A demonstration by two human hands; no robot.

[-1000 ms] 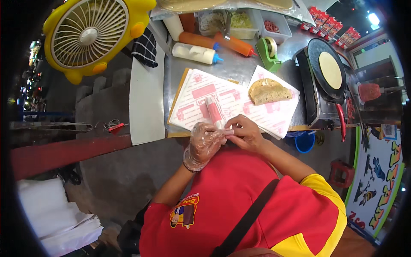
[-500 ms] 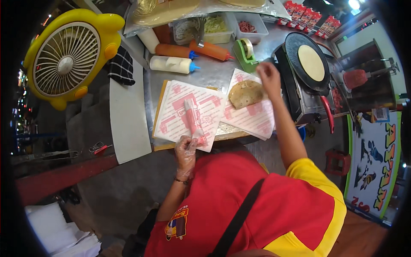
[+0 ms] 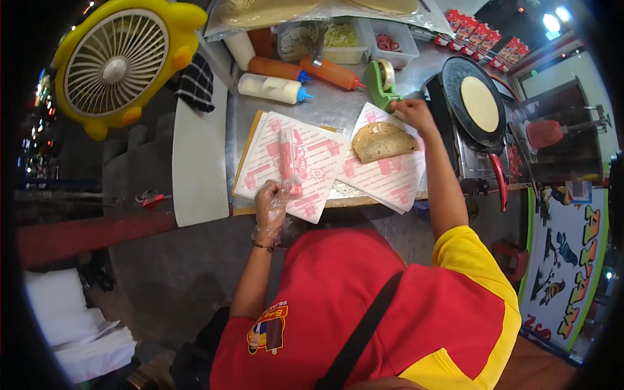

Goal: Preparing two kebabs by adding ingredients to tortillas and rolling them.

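My left hand (image 3: 272,203), in a clear plastic glove, pinches the near end of a narrow roll wrapped in printed paper (image 3: 290,156). That roll lies on a stack of red-and-white printed wrapping paper (image 3: 325,179). At the cutting end of a green tape dispenser (image 3: 377,84), my bare right hand (image 3: 416,115) has its fingers closed; a bit of tape between them is too small to make out. Just below that hand, a folded browned flatbread (image 3: 385,143) rests on another sheet of printed paper (image 3: 383,179).
Sauce bottles (image 3: 268,88) lie beyond the paper, near tubs of shredded filling (image 3: 341,42). To the right, a round of pale batter (image 3: 480,104) sits on a black pan (image 3: 455,88) with a red handle. A yellow fan (image 3: 120,68) stands at left.
My right hand has moved from above the flatbread's right side to the tape dispenser's cutting end. The left hand keeps hold of the wrapped roll. The whole view has shifted slightly.
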